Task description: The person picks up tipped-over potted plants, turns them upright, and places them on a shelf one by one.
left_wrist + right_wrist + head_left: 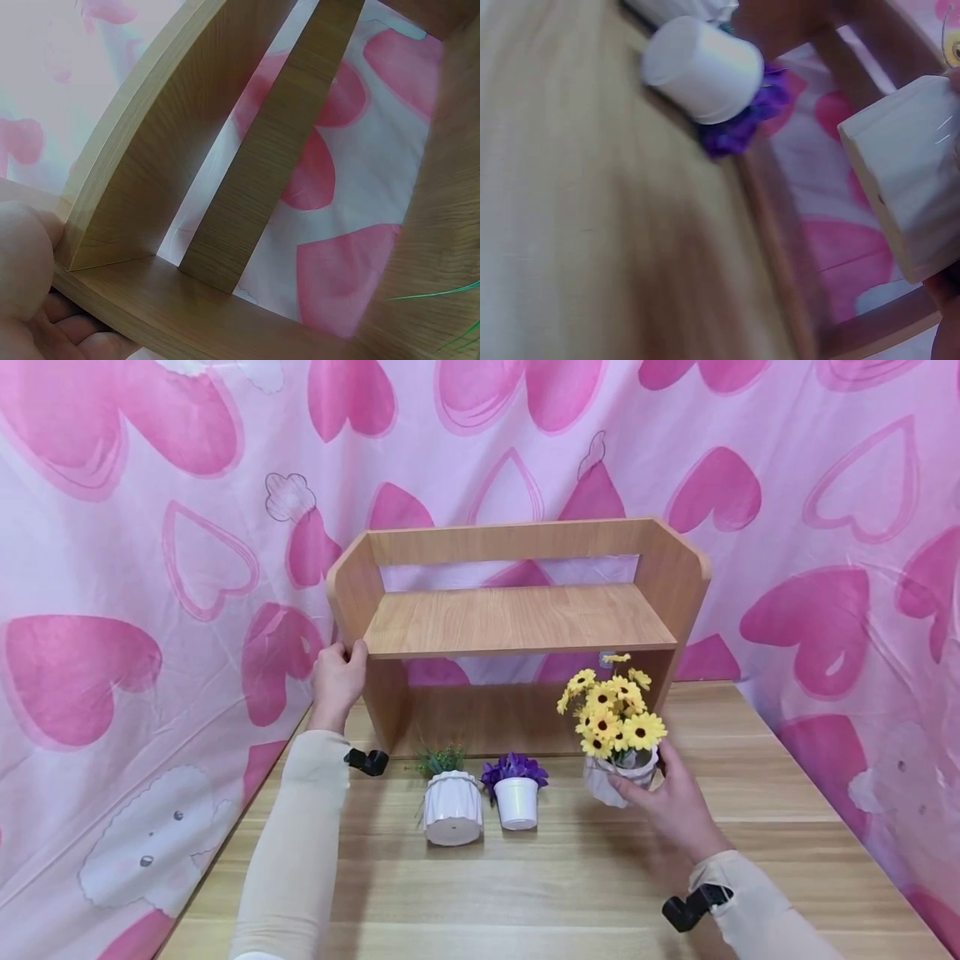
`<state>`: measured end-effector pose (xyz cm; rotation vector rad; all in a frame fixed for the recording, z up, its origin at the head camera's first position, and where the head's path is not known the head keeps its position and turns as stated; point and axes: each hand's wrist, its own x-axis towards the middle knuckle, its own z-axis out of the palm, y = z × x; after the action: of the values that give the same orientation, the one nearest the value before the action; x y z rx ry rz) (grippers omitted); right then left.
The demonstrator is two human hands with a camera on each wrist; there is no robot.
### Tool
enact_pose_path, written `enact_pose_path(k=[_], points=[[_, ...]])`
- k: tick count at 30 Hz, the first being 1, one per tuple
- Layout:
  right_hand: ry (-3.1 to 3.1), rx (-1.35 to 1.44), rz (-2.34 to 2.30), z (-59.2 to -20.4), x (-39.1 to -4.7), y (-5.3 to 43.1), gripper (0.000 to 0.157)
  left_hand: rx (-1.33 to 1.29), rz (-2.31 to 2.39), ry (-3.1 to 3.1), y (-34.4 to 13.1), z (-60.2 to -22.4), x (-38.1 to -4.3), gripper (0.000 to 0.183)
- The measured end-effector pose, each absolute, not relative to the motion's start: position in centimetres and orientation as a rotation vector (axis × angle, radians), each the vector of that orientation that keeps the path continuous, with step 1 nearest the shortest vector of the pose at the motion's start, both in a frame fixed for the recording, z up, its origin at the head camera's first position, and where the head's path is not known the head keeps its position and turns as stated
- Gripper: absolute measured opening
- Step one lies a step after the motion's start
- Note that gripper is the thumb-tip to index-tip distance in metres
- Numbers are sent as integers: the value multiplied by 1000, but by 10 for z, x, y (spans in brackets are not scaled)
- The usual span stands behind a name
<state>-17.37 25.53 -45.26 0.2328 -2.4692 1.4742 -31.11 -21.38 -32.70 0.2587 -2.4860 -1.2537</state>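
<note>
My left hand grips the left side panel of a two-tier wooden shelf. In the left wrist view its fingers curl round the panel's outer edge. With my right hand I hold a white flowerpot of yellow artificial flowers, thumb on its front. It hangs above the table, in front of the shelf's right end. The right wrist view shows the pot's pale side and only a sliver of the hand.
On the wooden table, before the shelf, lie a fluted white pot with a green plant and a smaller white pot with purple flowers, bases toward me. A pink heart-patterned curtain hangs behind and at both sides.
</note>
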Motion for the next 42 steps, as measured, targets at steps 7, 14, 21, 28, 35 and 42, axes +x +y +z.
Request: enact_pose_path(k=[7,14,21,28,35,42], points=[[-2431,254,1418,-423,-181,255,86,277,-1276,-2503,-215,-327,-312,59],[-2391,242,1391,-399,-188,251,85,274,-1291,-2509,-215,-328,-314,62],[-2366,212,1403,-374,-199,246,84,272,-1273,-2508,-214,-328,-313,61],[-2323,214,1512,-346,-210,245,88,278,-1265,-2505,-213,-327,-312,60],[-2348,184,1400,-321,-220,246,89,278,-1280,-2515,-212,-327,-313,59],[-2382,127,1371,-303,-229,244,92,253,-1228,-2496,-213,-330,-312,60]])
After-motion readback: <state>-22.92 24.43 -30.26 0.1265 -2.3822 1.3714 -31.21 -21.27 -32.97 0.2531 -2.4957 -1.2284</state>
